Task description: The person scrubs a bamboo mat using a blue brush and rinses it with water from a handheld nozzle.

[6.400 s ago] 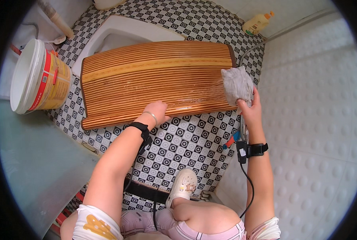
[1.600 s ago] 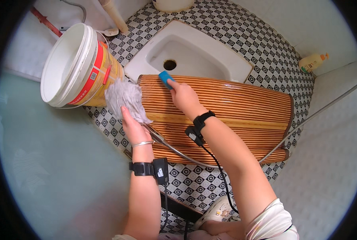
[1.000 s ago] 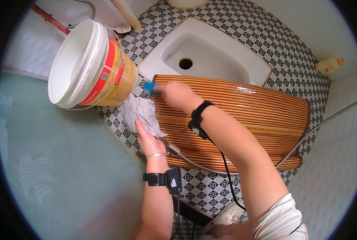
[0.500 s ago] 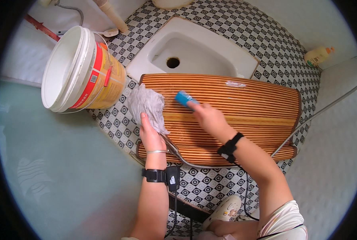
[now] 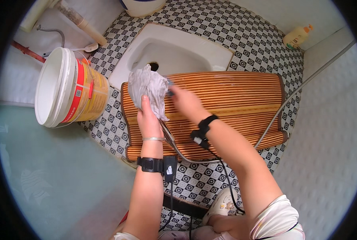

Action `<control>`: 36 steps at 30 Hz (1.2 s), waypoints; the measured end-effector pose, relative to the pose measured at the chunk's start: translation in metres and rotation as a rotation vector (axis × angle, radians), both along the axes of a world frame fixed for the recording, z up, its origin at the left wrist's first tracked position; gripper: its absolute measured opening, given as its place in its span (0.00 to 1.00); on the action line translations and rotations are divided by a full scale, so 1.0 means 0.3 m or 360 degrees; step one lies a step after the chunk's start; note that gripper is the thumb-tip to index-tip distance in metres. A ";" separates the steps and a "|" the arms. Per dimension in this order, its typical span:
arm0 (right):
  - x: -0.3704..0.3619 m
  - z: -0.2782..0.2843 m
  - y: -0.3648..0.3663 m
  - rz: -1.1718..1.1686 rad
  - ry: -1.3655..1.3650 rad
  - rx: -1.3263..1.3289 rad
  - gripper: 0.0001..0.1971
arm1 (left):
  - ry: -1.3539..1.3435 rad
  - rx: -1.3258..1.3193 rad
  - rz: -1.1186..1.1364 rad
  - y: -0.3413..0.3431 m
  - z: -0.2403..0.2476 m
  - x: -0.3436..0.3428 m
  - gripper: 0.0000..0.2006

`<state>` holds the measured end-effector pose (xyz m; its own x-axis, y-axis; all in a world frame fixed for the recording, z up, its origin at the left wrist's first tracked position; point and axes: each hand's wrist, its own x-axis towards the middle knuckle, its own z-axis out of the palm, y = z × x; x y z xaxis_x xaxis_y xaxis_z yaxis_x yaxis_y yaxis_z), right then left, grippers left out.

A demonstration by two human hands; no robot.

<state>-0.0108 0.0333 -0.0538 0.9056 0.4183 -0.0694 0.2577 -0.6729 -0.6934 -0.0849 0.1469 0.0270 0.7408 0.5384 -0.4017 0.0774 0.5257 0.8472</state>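
My left hand (image 5: 149, 122) is closed on a crumpled pale grey cloth (image 5: 148, 86), thumb on top. A metal shower handle (image 5: 167, 132) runs out beneath that hand into a hose; the cloth hides its head, if one is there. My right hand (image 5: 186, 103) is blurred, its fingers wrapped round a small blue brush (image 5: 170, 85) close to the cloth's right edge. The brush is partly hidden and smeared by motion. Below both hands lies a brown-striped slatted mat (image 5: 230, 92) with dark edging, wet and shiny in places, its near edge folded or curled.
A white squat toilet (image 5: 218, 56) lies just beyond the mat. On the left a white and yellow bucket (image 5: 72, 90) is tipped on its side or tilted. A pump bottle (image 5: 296, 37) stands at the far right wall. The shower hose (image 5: 302, 86) crosses the right side.
My right hand with the blue brush has moved left, up to the cloth. My left hand and the cloth have risen slightly. The whole view has shifted a little.
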 end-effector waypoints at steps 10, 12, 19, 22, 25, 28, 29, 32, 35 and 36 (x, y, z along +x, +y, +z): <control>0.072 -0.021 -0.684 -0.1122 -0.0028 -0.0144 0.19 | -0.0063 -0.0151 -0.0341 -0.228 -0.033 0.008 0.27; -0.017 -0.007 -0.550 -0.0673 0.0010 -0.0217 0.17 | -0.0086 -0.0195 -0.0387 -0.290 -0.042 0.010 0.27; -0.044 0.055 -0.616 -0.0532 0.0047 -0.0131 0.17 | -0.0041 -0.0144 -0.0620 -0.410 -0.038 0.024 0.27; 0.002 0.001 -0.952 -0.1103 -0.0148 -0.0202 0.19 | -0.0022 -0.0207 -0.0699 -0.475 -0.041 0.036 0.27; 0.011 0.017 -1.049 -0.1413 -0.0181 -0.0270 0.19 | -0.0019 -0.0290 -0.0767 -0.525 -0.051 0.044 0.26; -0.061 0.003 -0.857 -0.0850 -0.0055 -0.0188 0.19 | -0.0098 -0.0291 -0.0744 -0.590 -0.066 0.056 0.26; -0.092 -0.020 -0.813 -0.0639 -0.0106 -0.0109 0.18 | -0.0094 -0.0291 -0.0765 -0.613 -0.065 0.061 0.27; -0.097 0.041 -0.776 -0.0355 0.0016 -0.0284 0.17 | -0.0110 -0.0288 -0.0809 -0.649 -0.068 0.075 0.27; -0.008 0.021 -0.956 -0.0906 -0.0123 -0.0101 0.19 | -0.0134 -0.0207 -0.0844 -0.667 -0.062 0.092 0.28; 0.020 0.028 -1.051 -0.1126 -0.0132 -0.0184 0.19 | -0.0141 -0.0186 -0.0869 -0.687 -0.063 0.097 0.29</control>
<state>-0.0047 -0.2821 -0.0455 0.9612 -0.2760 0.0031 -0.2180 -0.7661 -0.6046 -0.0558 -0.0594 0.0080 0.9329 0.0234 -0.3593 0.2956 0.5202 0.8013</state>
